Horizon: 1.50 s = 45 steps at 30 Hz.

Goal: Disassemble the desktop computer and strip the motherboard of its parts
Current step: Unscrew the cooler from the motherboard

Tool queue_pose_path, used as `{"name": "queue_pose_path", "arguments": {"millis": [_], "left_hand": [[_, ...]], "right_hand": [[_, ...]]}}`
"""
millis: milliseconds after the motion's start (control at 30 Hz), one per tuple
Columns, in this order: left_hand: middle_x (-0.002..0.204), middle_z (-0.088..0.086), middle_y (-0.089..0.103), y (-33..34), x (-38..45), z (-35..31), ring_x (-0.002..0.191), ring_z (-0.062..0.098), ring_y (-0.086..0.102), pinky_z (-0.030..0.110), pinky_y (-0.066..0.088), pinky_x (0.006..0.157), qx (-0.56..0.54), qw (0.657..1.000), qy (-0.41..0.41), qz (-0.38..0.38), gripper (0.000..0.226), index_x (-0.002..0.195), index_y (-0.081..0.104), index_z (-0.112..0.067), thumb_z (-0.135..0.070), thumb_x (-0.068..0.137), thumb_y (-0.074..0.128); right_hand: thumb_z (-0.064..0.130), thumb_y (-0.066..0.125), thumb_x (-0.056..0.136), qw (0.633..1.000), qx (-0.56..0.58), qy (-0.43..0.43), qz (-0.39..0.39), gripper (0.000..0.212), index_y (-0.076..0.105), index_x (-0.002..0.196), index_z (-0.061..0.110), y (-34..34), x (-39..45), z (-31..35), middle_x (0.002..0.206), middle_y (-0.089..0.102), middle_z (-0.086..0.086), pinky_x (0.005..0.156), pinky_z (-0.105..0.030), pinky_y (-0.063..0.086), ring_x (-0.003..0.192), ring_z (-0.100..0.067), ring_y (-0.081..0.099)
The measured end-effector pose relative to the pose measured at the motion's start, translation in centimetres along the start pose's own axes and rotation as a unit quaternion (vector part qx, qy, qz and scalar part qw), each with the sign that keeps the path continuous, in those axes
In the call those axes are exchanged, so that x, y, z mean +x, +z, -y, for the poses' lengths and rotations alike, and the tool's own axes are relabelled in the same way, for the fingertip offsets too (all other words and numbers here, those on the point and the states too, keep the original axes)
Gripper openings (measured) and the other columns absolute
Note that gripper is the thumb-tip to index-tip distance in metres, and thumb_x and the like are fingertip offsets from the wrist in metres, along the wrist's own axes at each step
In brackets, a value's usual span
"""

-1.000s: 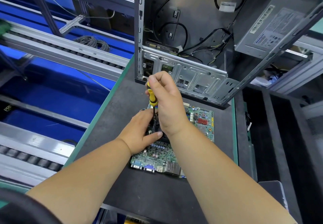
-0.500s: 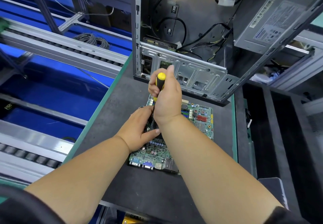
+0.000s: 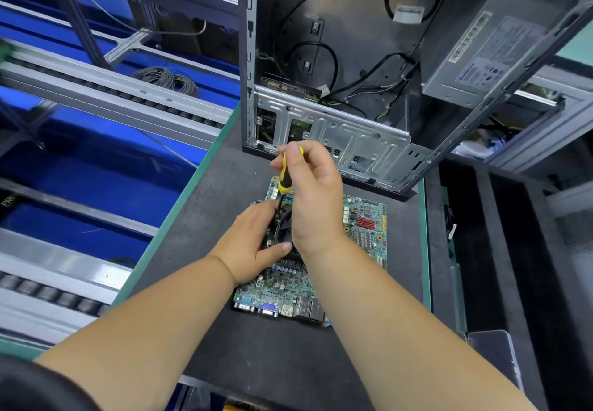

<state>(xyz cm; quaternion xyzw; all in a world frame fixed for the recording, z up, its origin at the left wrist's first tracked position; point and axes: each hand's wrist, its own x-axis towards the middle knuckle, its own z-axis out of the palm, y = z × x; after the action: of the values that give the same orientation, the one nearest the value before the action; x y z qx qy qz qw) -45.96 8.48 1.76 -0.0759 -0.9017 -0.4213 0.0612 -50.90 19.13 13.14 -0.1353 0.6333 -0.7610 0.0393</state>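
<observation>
A green motherboard [image 3: 365, 234] lies flat on the dark bench mat, its port row facing me. My right hand [image 3: 316, 199] grips a yellow-and-black screwdriver [image 3: 285, 179] held upright, its tip down at the black cooler [image 3: 284, 234] in the middle of the board. My left hand [image 3: 250, 243] holds that cooler from the left, thumb laid across its near edge. Most of the cooler is hidden by both hands. Behind the board stands the opened computer case [image 3: 346, 141].
The case still holds a grey power supply [image 3: 487, 57] and loose black cables [image 3: 321, 54]. The bench mat [image 3: 205, 218] has a green edge on the left, with roller conveyor rails [image 3: 96, 89] beyond it. Dark bins [image 3: 500, 250] stand to the right.
My right hand shifted on the screwdriver handle, turning it in place over the cooler. My left hand stayed on the cooler.
</observation>
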Motion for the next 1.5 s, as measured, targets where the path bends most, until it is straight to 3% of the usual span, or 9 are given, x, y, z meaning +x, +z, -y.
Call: {"name": "queue_pose_path", "arguments": {"millis": [100,533,633,767,900,1067,1233,1400,1500], "left_hand": [[0.121,0.0,0.05,0.0,0.1,0.1,0.112,0.024,0.047,0.05,0.041,0.094,0.005,1.0,-0.006,0.004,0.071,0.135,0.041,-0.013,-0.061,0.083,0.047],[0.107,0.002,0.05,-0.1,0.0,-0.1,0.099,0.024,0.047,0.048,0.042,0.086,0.019,1.0,-0.01,0.005,0.062,0.121,0.047,-0.013,-0.061,0.083,0.044],[0.109,0.002,0.051,0.0,0.0,-0.1,0.101,0.023,0.048,0.048,0.042,0.087,0.014,1.0,-0.007,0.005,0.062,0.123,0.047,-0.014,-0.061,0.083,0.045],[0.11,-0.007,0.047,-0.1,-0.1,-0.1,0.102,0.018,0.045,0.046,0.043,0.088,-0.003,1.0,0.004,-0.002,0.059,0.127,0.045,-0.019,-0.059,0.084,0.047],[0.11,-0.004,0.048,-0.1,0.1,0.1,0.101,0.02,0.046,0.046,0.043,0.086,0.004,1.0,0.007,-0.001,0.061,0.125,0.046,-0.017,-0.063,0.085,0.046],[0.109,-0.001,0.051,0.0,0.3,0.2,0.099,0.023,0.048,0.047,0.043,0.084,0.01,1.0,-0.001,0.008,0.065,0.122,0.048,-0.016,-0.068,0.085,0.041],[0.112,-0.002,0.051,0.0,0.3,0.1,0.1,0.022,0.047,0.047,0.043,0.086,0.016,1.0,0.0,0.007,0.063,0.129,0.045,-0.016,-0.061,0.084,0.045],[0.118,-0.002,0.049,0.0,-0.1,0.0,0.109,0.02,0.046,0.045,0.042,0.092,0.016,1.0,0.004,-0.003,0.071,0.137,0.039,-0.013,-0.06,0.083,0.047],[0.127,0.0,0.047,0.1,-0.2,0.1,0.119,0.021,0.044,0.046,0.04,0.098,0.017,1.0,0.0,-0.004,0.075,0.14,0.035,-0.015,-0.062,0.082,0.047]], "right_hand": [[0.028,0.051,0.095,0.999,0.025,-0.004,0.02,0.021,0.066,0.089,0.014,-0.1,0.3,-0.1,0.077,0.065,0.0,0.078,-0.025,0.046,0.081,-0.018,0.06],[0.015,0.032,0.088,0.953,0.081,0.057,0.285,0.023,0.046,0.071,0.008,1.4,3.2,0.2,0.045,0.028,0.005,0.046,-0.02,0.021,0.044,-0.011,0.02],[0.021,0.038,0.091,0.962,0.054,0.082,0.256,0.016,0.043,0.079,0.011,1.4,3.0,0.2,0.052,0.037,-0.001,0.047,-0.022,0.028,0.048,-0.015,0.028],[0.029,0.049,0.092,0.976,0.016,0.088,0.201,0.017,0.053,0.08,0.017,0.6,2.3,0.3,0.076,0.056,-0.003,0.066,-0.025,0.041,0.068,-0.018,0.051],[0.028,0.051,0.092,0.984,0.038,0.083,0.156,0.02,0.059,0.083,0.012,0.3,1.7,0.6,0.077,0.057,-0.004,0.071,-0.025,0.046,0.071,-0.017,0.053],[0.03,0.038,0.098,0.985,0.068,0.077,0.135,0.035,0.057,0.077,0.009,1.2,0.8,-0.1,0.066,0.051,0.001,0.059,-0.022,0.036,0.06,-0.012,0.043],[0.023,0.034,0.097,0.979,0.08,0.101,0.157,0.048,0.048,0.052,0.012,1.5,2.1,0.1,0.044,0.038,0.004,0.043,-0.02,0.021,0.041,-0.01,0.027],[0.035,0.024,0.103,0.963,0.139,0.133,0.19,0.057,0.041,0.056,0.008,0.0,3.7,1.0,0.041,0.024,0.0,0.05,-0.035,0.005,0.043,-0.011,0.016],[0.047,0.023,0.101,0.962,0.158,0.092,0.201,0.059,0.046,0.065,0.006,-1.6,3.7,2.7,0.049,0.029,-0.003,0.056,-0.038,0.009,0.05,-0.015,0.022]]}}
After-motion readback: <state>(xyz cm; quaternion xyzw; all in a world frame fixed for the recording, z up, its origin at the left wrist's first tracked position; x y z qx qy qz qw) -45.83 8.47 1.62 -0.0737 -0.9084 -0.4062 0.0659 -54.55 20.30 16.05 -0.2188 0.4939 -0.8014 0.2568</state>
